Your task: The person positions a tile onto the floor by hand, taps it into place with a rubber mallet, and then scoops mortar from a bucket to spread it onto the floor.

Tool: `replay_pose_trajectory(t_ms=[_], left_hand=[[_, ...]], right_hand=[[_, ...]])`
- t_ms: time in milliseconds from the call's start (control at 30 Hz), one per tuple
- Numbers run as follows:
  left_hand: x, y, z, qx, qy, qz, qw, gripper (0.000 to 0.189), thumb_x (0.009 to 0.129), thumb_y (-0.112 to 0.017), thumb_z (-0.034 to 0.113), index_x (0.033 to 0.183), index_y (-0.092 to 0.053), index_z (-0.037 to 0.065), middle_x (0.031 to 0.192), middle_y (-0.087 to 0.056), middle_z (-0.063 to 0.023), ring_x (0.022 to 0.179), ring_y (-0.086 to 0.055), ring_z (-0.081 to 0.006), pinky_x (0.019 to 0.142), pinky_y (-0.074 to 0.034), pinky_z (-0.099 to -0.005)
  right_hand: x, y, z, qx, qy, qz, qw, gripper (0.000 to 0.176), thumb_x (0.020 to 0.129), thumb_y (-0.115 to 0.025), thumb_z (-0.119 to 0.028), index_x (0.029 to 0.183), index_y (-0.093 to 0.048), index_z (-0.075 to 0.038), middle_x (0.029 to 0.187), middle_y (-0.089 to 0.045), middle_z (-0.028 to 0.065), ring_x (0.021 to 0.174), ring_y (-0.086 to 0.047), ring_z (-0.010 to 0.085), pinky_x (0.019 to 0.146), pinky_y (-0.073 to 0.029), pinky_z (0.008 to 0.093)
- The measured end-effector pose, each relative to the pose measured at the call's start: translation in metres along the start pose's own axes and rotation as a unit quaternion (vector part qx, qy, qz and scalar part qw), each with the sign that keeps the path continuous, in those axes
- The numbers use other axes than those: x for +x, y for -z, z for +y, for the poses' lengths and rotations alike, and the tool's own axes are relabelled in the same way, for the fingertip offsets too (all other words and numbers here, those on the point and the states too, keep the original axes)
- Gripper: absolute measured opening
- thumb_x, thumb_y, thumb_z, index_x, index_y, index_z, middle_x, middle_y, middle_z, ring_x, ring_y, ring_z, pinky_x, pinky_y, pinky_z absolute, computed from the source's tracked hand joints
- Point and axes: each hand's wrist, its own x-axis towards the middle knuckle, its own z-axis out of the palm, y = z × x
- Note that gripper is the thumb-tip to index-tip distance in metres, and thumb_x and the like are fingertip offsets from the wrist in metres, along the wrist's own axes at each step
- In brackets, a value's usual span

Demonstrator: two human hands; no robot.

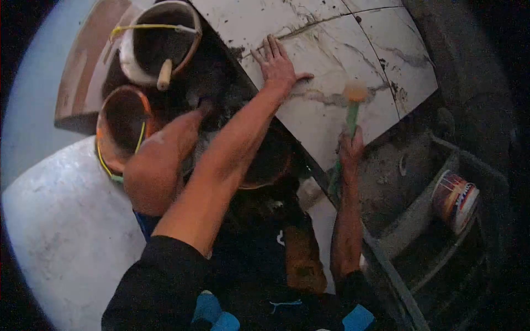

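Observation:
Flat on a white marbled tile (326,60) lies my left hand (276,65), its fingers spread and pressed to the surface near a joint between tiles. My right hand (351,148) is wrapped round the green handle of a mallet (353,107). The mallet's orange-tan head is blurred and sits over the same tile, to the right of my left hand; whether it touches the tile I cannot tell. Dark bits of mortar lie on the tiles and along the joints.
At the upper left stand a white bucket (128,58) with a wooden handle sticking out and an orange bucket (103,135). A grey trough (408,237) at the right holds a printed tub (455,198). My bare knee is at the left.

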Motion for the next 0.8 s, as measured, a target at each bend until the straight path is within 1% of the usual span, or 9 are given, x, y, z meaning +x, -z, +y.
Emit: replay_pose_trajectory(t_ms=[133,200,267,333,433,533,600,700,800], left_hand=[[0.012,0.021,-0.023,-0.023,-0.037,-0.002,0.999,0.106,0.061,-0.055,0.068,0.133,-0.017,0.001,0.139,-0.01,-0.0218,0.128,-0.013,-0.0367,0.094,-0.009,-0.0642],[0.014,0.058,-0.039,0.007,-0.056,-0.048,0.997,0.091,0.065,-0.057,0.059,0.128,-0.027,0.001,0.133,-0.023,-0.0226,0.122,-0.025,-0.0364,0.093,-0.016,-0.062],[0.02,0.117,-0.051,0.036,-0.078,-0.081,0.993,0.076,0.07,-0.06,0.051,0.124,-0.036,0.002,0.127,-0.035,-0.0234,0.116,-0.037,-0.0362,0.091,-0.024,-0.0599],[-0.012,0.19,-0.056,-0.021,-0.21,-0.304,0.929,0.045,0.074,-0.061,0.031,0.105,-0.05,0.001,0.102,-0.055,-0.0195,0.098,-0.053,-0.0329,0.086,-0.035,-0.0521],[-0.091,0.222,-0.054,-0.036,-0.253,-0.266,0.93,0.037,0.074,-0.058,0.023,0.102,-0.049,0.001,0.085,-0.058,-0.0147,0.078,-0.059,-0.032,0.066,-0.047,-0.0426],[-0.171,0.216,-0.033,-0.09,-0.281,-0.365,0.883,0.048,0.074,-0.056,0.022,0.112,-0.043,-0.004,0.085,-0.057,-0.015,0.075,-0.059,-0.0289,0.066,-0.046,-0.0412],[-0.193,0.215,-0.022,-0.101,-0.324,-0.558,0.757,0.058,0.073,-0.058,0.024,0.118,-0.038,-0.007,0.09,-0.058,-0.0149,0.081,-0.058,-0.0294,0.075,-0.042,-0.0504],[-0.224,0.209,-0.007,0.024,-0.374,-0.545,0.75,0.059,0.072,-0.059,0.024,0.119,-0.041,-0.006,0.107,-0.053,-0.0204,0.099,-0.051,-0.0337,0.087,-0.032,-0.0586],[-0.206,0.224,-0.014,-0.02,-0.372,-0.565,0.736,0.057,0.071,-0.061,0.026,0.118,-0.046,0.0,0.117,-0.048,-0.0196,0.109,-0.044,-0.0344,0.09,-0.027,-0.0618]], right_hand=[[-0.028,0.02,0.096,0.045,0.108,0.225,0.967,0.051,0.084,-0.048,-0.037,0.113,-0.04,0.004,0.094,-0.054,0.0215,0.078,-0.056,0.0312,0.074,-0.045,0.0378],[-0.045,0.042,0.125,-0.033,-0.072,0.312,0.947,0.046,0.085,-0.05,-0.02,0.119,-0.036,0.006,0.105,-0.05,0.0229,0.091,-0.054,0.0313,0.075,-0.045,0.0388],[-0.046,0.059,0.154,-0.101,-0.136,0.321,0.932,0.046,0.085,-0.05,-0.019,0.119,-0.035,0.008,0.106,-0.05,0.0235,0.091,-0.054,0.033,0.076,-0.045,0.0407],[-0.026,0.073,0.217,-0.16,-0.193,0.327,0.911,0.047,0.085,-0.05,-0.018,0.119,-0.035,0.009,0.106,-0.05,0.0241,0.091,-0.054,0.0348,0.077,-0.045,0.0427],[-0.001,0.084,0.285,-0.188,-0.165,0.316,0.915,0.044,0.085,-0.05,-0.018,0.117,-0.037,0.009,0.108,-0.049,0.0245,0.092,-0.053,0.0347,0.077,-0.045,0.0432],[-0.011,0.102,0.234,-0.211,-0.126,0.291,0.925,0.041,0.085,-0.049,-0.018,0.117,-0.039,0.006,0.11,-0.048,0.0244,0.093,-0.053,0.0341,0.078,-0.044,0.0428],[-0.006,0.093,0.17,-0.212,-0.088,0.28,0.932,0.04,0.085,-0.049,-0.018,0.117,-0.04,0.005,0.111,-0.047,0.0244,0.093,-0.053,0.0338,0.078,-0.044,0.0426],[-0.005,0.03,0.054,-0.142,0.112,0.298,0.937,0.037,0.087,-0.046,-0.024,0.111,-0.046,0.004,0.108,-0.05,0.0167,0.083,-0.055,0.0284,0.073,-0.044,0.0365],[0.004,-0.06,-0.083,0.003,0.167,0.038,0.985,0.028,0.086,-0.046,-0.019,0.102,-0.051,0.003,0.096,-0.054,0.0143,0.08,-0.055,0.0218,0.067,-0.044,0.0311]])
